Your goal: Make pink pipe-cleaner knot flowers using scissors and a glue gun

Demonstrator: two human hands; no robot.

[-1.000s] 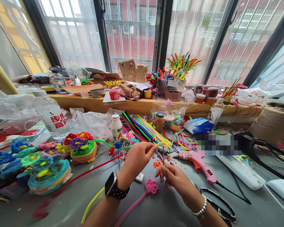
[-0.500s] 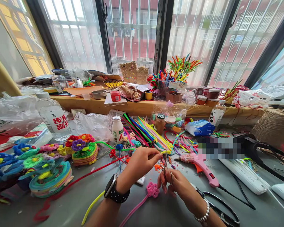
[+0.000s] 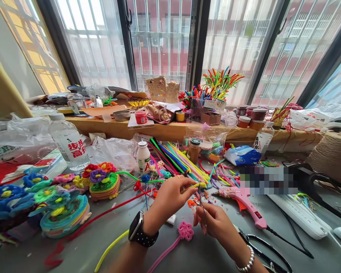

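My left hand (image 3: 173, 197) pinches a yellow pipe cleaner (image 3: 113, 248), whose long tail comes out below the wrist towards the front edge. Its short end pokes out past the fingertips. In my right hand (image 3: 211, 223) are small metal scissors (image 3: 200, 199), fingers through the handles, blades pointing up at that yellow end. Whether the blades are closed through it I cannot tell. Beneath the hands lies a pink pipe cleaner flower (image 3: 185, 231) with a pink stem. A bundle of colourful pipe cleaners (image 3: 173, 157) is spread just beyond them.
Finished flowers on round coiled bases (image 3: 65, 216) crowd the left. A pink glue gun (image 3: 244, 201), a white power strip (image 3: 301, 216) and black-handled scissors (image 3: 267, 246) are on the right. A white bottle (image 3: 143, 157) and a brown jar (image 3: 193, 151) stand behind.
The whole scene has shifted slightly right and down as the view moved. The hands keep nearly the same pose, with the scissor blades still at the yellow end.
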